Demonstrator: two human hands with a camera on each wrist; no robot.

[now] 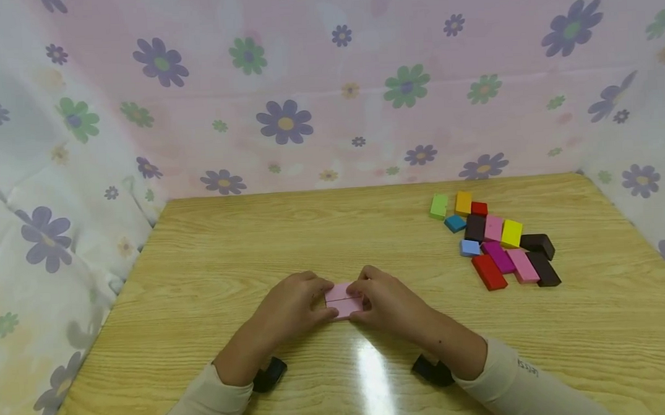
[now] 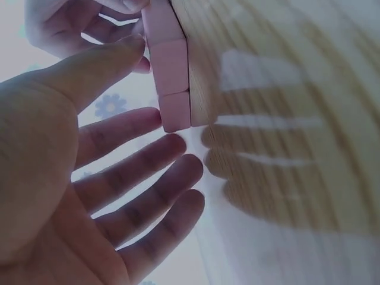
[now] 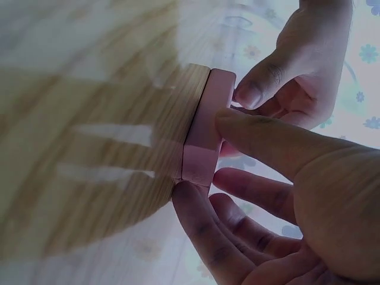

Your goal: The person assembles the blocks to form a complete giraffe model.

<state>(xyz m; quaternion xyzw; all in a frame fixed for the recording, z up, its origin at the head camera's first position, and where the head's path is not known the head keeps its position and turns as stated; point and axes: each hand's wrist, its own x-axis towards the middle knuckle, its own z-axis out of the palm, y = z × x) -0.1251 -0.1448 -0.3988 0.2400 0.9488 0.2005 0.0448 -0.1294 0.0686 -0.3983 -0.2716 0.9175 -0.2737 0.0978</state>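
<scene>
Two pink blocks lie flat on the table, long sides together: the far pink block (image 1: 336,292) and the near pink block (image 1: 345,308). At their left end, my left hand (image 1: 289,308) holds the pair between thumb and index finger. My right hand (image 1: 395,301) holds the right end the same way, its fingers partly covering the blocks. In the left wrist view a narrow seam divides the pink blocks (image 2: 169,65), and the other fingers spread beside them. The right wrist view shows the thumb against the near pink block (image 3: 203,139).
To the right lies a loose group of coloured blocks, among them a red block (image 1: 489,272), a yellow block (image 1: 512,233), a black block (image 1: 544,269) and a light green block (image 1: 439,206). A flowered cloth (image 1: 316,78) hangs behind the wooden table (image 1: 228,237).
</scene>
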